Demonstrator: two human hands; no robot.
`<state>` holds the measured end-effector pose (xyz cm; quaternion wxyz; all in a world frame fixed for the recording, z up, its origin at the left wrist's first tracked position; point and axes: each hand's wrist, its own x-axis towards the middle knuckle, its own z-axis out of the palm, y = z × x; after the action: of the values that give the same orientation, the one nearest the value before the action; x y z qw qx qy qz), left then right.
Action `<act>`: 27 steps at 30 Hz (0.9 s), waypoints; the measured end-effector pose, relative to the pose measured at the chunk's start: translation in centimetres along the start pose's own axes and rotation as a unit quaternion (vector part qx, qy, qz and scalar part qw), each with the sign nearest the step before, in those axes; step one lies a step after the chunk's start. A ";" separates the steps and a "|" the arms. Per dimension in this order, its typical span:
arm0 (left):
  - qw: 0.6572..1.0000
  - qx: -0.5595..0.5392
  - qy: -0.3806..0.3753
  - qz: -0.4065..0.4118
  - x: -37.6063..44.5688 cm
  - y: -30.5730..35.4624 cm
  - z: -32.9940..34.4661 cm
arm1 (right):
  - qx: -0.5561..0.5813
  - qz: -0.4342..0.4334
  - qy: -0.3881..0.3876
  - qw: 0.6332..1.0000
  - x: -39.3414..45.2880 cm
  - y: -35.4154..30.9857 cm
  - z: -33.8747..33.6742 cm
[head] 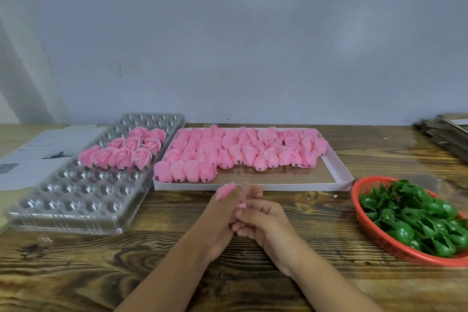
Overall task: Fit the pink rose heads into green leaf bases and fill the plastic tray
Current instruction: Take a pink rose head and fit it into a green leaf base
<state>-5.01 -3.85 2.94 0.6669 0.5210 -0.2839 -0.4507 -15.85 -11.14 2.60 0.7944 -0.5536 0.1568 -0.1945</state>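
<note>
Filling of the plastic tray (83,200) is at an early stage. About ten finished roses (124,148) stand in a cluster in its middle rows, green showing at the bottom of several. The far rows and the whole near half of the tray are bare cavities, so most of the tray is left to fill.

Supply: the white box (339,172) beside the tray holds many loose rose heads (243,149) lying on their sides, stems toward the near edge; its near strip is bare cardboard. The red basket (374,235) at the right of the counter (76,273) is well stocked with leaf bases (417,220).

Hands: both meet over the counter, just in front of the white box. The left hand (222,218) has its fingers curled round one rose head (225,190), pink petals showing above the thumb. The right hand (260,223) is curled against it, fingers closed at the lower part of that rose head, where a bit of pink shows. Cannot tell whether a leaf base is between the hands; no green is visible there.

Judgement: one unit is in assembly, likely the fitting step. It is not yet seated in the tray.

Also present: papers (38,157) left of the tray, stacked cardboard (445,132) far right.
</note>
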 end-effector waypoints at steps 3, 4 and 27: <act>1.000 -0.004 -0.015 0.000 -0.1 0.1 0.0 | 0.042 0.034 -0.033 0.998 0.0 -0.2 -0.1; 1.000 -0.005 -0.019 0.000 -0.1 0.1 0.0 | 0.053 0.047 -0.043 0.997 0.0 -0.3 -0.2; 0.987 -0.151 0.021 -0.045 1.3 -0.4 -0.9 | -0.335 0.046 0.064 0.939 -0.8 -1.6 -0.9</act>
<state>-3.78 -4.62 2.13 0.7227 0.4363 -0.1750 -0.5067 -17.17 -12.01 3.80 0.5597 -0.7662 0.2882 -0.1291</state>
